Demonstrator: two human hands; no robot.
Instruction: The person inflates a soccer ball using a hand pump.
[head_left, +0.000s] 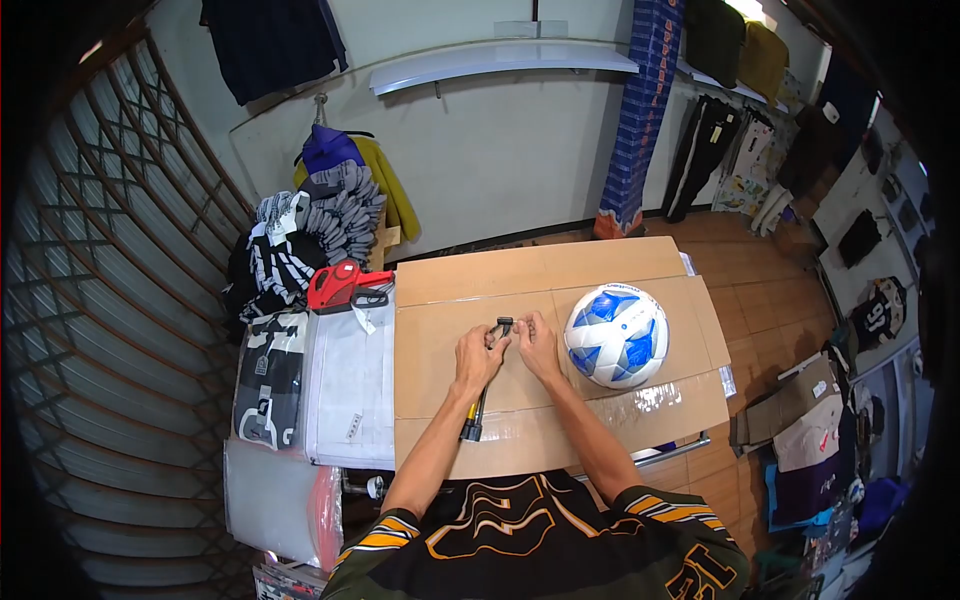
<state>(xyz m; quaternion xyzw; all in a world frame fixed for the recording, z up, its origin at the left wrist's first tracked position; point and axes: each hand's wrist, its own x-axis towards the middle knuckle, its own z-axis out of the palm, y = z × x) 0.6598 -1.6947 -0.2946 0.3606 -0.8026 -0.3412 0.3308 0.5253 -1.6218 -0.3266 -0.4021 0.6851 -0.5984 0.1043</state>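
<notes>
Over the cardboard, my left hand is closed around a small black fitting, which looks like the end of a pump hose. My right hand pinches at the other side of that fitting, its fingertips close to it. Under my left forearm lies a black and yellow hand pump, partly hidden by the arm. A white and blue football rests on the cardboard just right of my right hand, touched by neither hand.
The cardboard sheet covers the table. On its left are a red and black tape-gun-like tool, packaged clothing and a pile of gloves or socks. A blue pillar stands behind; clothes hang along the right wall.
</notes>
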